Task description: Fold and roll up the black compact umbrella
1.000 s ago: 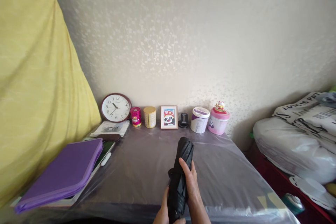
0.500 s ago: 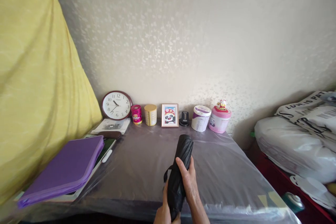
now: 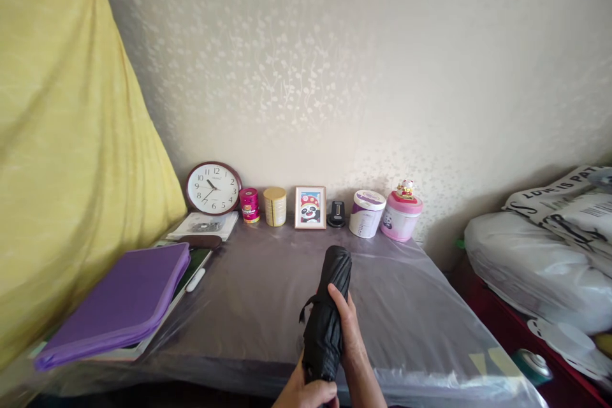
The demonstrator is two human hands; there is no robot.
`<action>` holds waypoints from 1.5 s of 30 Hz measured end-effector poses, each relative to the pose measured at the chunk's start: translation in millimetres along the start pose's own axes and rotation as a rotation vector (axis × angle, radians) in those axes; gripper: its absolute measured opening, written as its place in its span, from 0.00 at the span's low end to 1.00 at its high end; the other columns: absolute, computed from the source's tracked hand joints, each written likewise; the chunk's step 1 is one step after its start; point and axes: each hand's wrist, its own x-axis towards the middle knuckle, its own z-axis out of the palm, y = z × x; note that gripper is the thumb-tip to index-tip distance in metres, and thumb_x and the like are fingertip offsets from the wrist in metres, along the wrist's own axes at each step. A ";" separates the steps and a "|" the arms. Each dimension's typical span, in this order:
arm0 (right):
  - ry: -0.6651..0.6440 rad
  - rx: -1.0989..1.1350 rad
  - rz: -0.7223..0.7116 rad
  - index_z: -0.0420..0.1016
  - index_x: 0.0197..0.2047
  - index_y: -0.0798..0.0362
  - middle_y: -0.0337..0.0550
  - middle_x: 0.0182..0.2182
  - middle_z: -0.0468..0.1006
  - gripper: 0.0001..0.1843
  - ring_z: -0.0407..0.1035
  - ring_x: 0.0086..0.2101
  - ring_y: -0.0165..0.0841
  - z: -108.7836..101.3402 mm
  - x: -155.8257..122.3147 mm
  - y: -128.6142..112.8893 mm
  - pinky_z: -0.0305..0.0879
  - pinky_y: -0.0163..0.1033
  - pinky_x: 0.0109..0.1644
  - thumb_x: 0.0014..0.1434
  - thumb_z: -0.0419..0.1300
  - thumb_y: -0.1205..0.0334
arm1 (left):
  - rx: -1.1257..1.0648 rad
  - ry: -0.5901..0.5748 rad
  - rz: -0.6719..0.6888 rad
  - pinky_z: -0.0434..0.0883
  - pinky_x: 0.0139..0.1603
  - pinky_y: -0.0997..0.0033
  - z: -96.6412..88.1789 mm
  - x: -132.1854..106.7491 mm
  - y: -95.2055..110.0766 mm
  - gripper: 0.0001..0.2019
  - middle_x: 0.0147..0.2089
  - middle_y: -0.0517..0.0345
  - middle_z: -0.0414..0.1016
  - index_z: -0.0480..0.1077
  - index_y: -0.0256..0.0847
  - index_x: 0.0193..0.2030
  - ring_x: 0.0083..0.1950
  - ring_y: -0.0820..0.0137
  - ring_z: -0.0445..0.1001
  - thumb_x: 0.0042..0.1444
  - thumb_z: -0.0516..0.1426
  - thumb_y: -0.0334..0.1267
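Observation:
A folded black umbrella [image 3: 328,312] points away from me over the near middle of the table [image 3: 258,306], which is covered with clear plastic. My right hand [image 3: 350,339] wraps around its right side, fingers closed on the fabric. My left hand [image 3: 306,391] grips the lower end near the handle at the bottom edge of the view. A small strap sticks out on the umbrella's left side.
Along the wall stand a round clock [image 3: 213,188], a pink tin [image 3: 249,204], a gold tin [image 3: 275,206], a small framed picture [image 3: 310,208], a white tub [image 3: 366,213] and a pink container [image 3: 400,216]. A purple folder [image 3: 119,303] lies left. Bags [image 3: 535,261] pile up right. Yellow curtain [image 3: 57,159] at left.
The view has tilted slightly. My right hand slid a little down the umbrella toward me, and my left hand shifted under the lower end.

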 end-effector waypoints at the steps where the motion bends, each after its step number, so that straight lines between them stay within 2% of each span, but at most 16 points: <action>1: 0.000 -0.037 -0.019 0.69 0.45 0.56 0.41 0.28 0.75 0.30 0.70 0.26 0.34 0.2 0.0 -0.4 0.67 0.37 0.29 0.45 0.64 0.45 | 0.045 0.053 -0.015 0.61 0.28 0.73 0.7 2.3 -3.1 0.40 0.21 0.64 0.68 0.50 0.34 0.61 0.24 0.72 0.66 0.42 0.59 0.46; 5: 0.090 -0.183 -0.126 0.69 0.45 0.54 0.40 0.32 0.76 0.28 0.70 0.30 0.34 4.2 -0.7 -0.2 0.68 0.36 0.34 0.43 0.66 0.47 | 0.336 0.267 0.036 0.64 0.29 0.72 -2.9 10.5 -17.6 0.41 0.26 0.61 0.72 0.40 0.34 0.65 0.27 0.67 0.72 0.46 0.55 0.37; 7: 0.127 -0.203 -0.154 0.69 0.45 0.53 0.39 0.32 0.76 0.27 0.70 0.33 0.35 6.9 -1.1 1.4 0.68 0.36 0.36 0.44 0.66 0.47 | 0.526 0.369 0.096 0.65 0.37 0.71 -7.5 12.1 -22.2 0.43 0.37 0.52 0.76 0.37 0.34 0.66 0.37 0.63 0.75 0.45 0.54 0.33; 10: 0.159 -0.172 -0.132 0.69 0.45 0.54 0.39 0.31 0.76 0.28 0.70 0.32 0.35 8.5 -0.7 4.6 0.68 0.36 0.35 0.43 0.66 0.47 | 0.663 0.433 0.156 0.63 0.48 0.70 -12.8 10.5 -21.3 0.44 0.51 0.43 0.71 0.34 0.33 0.67 0.50 0.60 0.71 0.44 0.54 0.30; 12: 0.147 -0.121 -0.099 0.70 0.46 0.55 0.39 0.29 0.75 0.30 0.70 0.30 0.35 7.4 0.1 6.6 0.68 0.37 0.33 0.43 0.66 0.47 | 0.589 0.368 0.205 0.64 0.48 0.70 -13.5 7.5 -15.6 0.46 0.51 0.44 0.71 0.33 0.34 0.67 0.49 0.61 0.72 0.43 0.55 0.31; 14: 0.124 -0.063 -0.056 0.70 0.47 0.55 0.39 0.28 0.75 0.31 0.70 0.28 0.35 5.4 0.7 7.7 0.68 0.38 0.32 0.43 0.65 0.46 | 0.397 0.232 0.188 0.67 0.39 0.71 -12.4 4.3 -8.3 0.46 0.43 0.50 0.74 0.34 0.37 0.66 0.36 0.67 0.74 0.44 0.57 0.35; 17: 0.098 -0.012 0.017 0.70 0.48 0.55 0.39 0.28 0.76 0.32 0.71 0.27 0.35 3.1 0.6 7.0 0.68 0.38 0.30 0.44 0.63 0.44 | 0.110 0.057 0.106 0.62 0.24 0.76 -10.1 1.8 -1.6 0.39 0.34 0.60 0.72 0.43 0.40 0.64 0.19 0.78 0.63 0.47 0.56 0.45; 20: 0.074 -0.039 0.001 0.69 0.49 0.56 0.42 0.31 0.78 0.33 0.72 0.31 0.37 2.8 1.1 5.7 0.70 0.39 0.34 0.44 0.64 0.45 | 0.128 0.069 0.085 0.60 0.22 0.78 -10.0 3.9 -4.2 0.34 0.33 0.60 0.72 0.48 0.39 0.61 0.20 0.79 0.63 0.49 0.54 0.45; 21: 0.072 -0.061 -0.021 0.69 0.49 0.56 0.43 0.32 0.78 0.33 0.72 0.32 0.38 2.9 1.9 6.0 0.70 0.39 0.35 0.43 0.65 0.46 | 0.205 0.117 0.096 0.62 0.25 0.77 -10.7 5.3 -6.6 0.34 0.35 0.58 0.73 0.47 0.39 0.62 0.23 0.76 0.67 0.49 0.54 0.43; 23: 0.079 -0.104 -0.067 0.68 0.48 0.56 0.43 0.33 0.78 0.33 0.73 0.33 0.38 2.9 4.5 8.4 0.70 0.40 0.36 0.42 0.67 0.47 | 0.415 0.254 0.166 0.67 0.38 0.75 -13.3 8.3 -11.5 0.37 0.46 0.50 0.73 0.43 0.39 0.65 0.40 0.68 0.73 0.48 0.54 0.36; 25: 0.095 -0.131 -0.103 0.67 0.49 0.56 0.43 0.33 0.78 0.35 0.73 0.34 0.39 2.3 8.0 12.9 0.70 0.40 0.37 0.40 0.68 0.48 | 0.653 0.382 0.225 0.63 0.52 0.71 -16.9 10.5 -14.8 0.42 0.61 0.46 0.61 0.38 0.39 0.67 0.57 0.62 0.65 0.45 0.53 0.30; 28: 0.112 -0.125 -0.125 0.67 0.50 0.56 0.44 0.34 0.78 0.35 0.73 0.35 0.39 0.5 12.7 20.5 0.70 0.40 0.39 0.41 0.68 0.48 | 0.875 0.418 0.200 0.59 0.58 0.70 -22.9 11.3 -13.5 0.45 0.68 0.49 0.46 0.32 0.41 0.67 0.65 0.62 0.56 0.44 0.51 0.25; 32: 0.118 -0.075 -0.092 0.67 0.49 0.55 0.42 0.33 0.78 0.32 0.73 0.35 0.38 -0.8 15.3 26.0 0.70 0.40 0.38 0.44 0.66 0.47 | 0.811 0.323 0.304 0.60 0.60 0.66 -28.7 11.2 -2.5 0.47 0.68 0.50 0.48 0.27 0.42 0.67 0.64 0.63 0.56 0.46 0.54 0.29; 36: 0.092 -0.111 -0.116 0.67 0.50 0.56 0.44 0.35 0.78 0.32 0.74 0.36 0.40 -2.4 18.3 24.8 0.70 0.42 0.40 0.47 0.63 0.46 | 0.745 0.385 0.351 0.62 0.59 0.61 -31.0 17.3 5.6 0.41 0.65 0.52 0.55 0.29 0.43 0.67 0.63 0.63 0.58 0.54 0.52 0.41; 40: 0.168 -0.382 -0.216 0.68 0.49 0.56 0.47 0.39 0.78 0.31 0.72 0.42 0.42 -9.5 27.9 21.2 0.67 0.42 0.46 0.45 0.64 0.46 | 0.936 0.451 0.422 0.61 0.60 0.63 -35.1 25.8 8.5 0.36 0.64 0.54 0.57 0.35 0.47 0.67 0.63 0.64 0.59 0.55 0.50 0.39; 45: 0.282 -0.694 -0.421 0.64 0.55 0.58 0.52 0.42 0.75 0.38 0.70 0.42 0.43 -23.0 43.7 32.6 0.67 0.44 0.46 0.46 0.62 0.44 | 1.282 0.516 0.285 0.69 0.44 0.69 -41.2 31.7 13.8 0.36 0.53 0.54 0.68 0.34 0.53 0.67 0.45 0.65 0.74 0.57 0.51 0.36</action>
